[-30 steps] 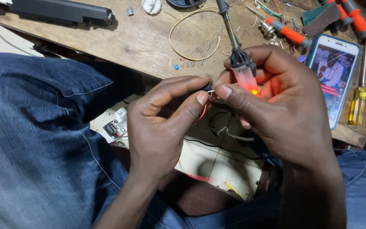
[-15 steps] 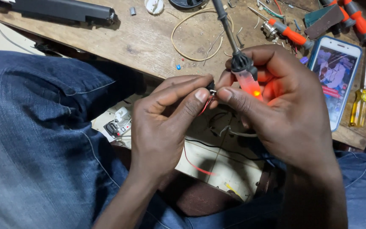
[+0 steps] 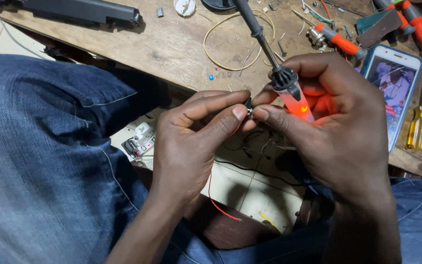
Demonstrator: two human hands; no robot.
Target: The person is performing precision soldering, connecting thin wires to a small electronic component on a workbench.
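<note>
Pinching a tiny dark part (image 3: pixel 248 105) between both hands, the left hand (image 3: pixel 191 142) meets the right hand (image 3: pixel 338 132). The right also grips a glowing soldering iron (image 3: pixel 289 90) near the worktop (image 3: pixel 172 46).

light: dim, warm — overhead | shadows: soft under hands | focus: sharp

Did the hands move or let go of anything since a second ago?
Hardly. Both hands only drifted slightly. The left hand still pinches the tiny part with the right hand, which still holds the glowing soldering iron. The phone and yellow screwdriver stayed put.
</note>
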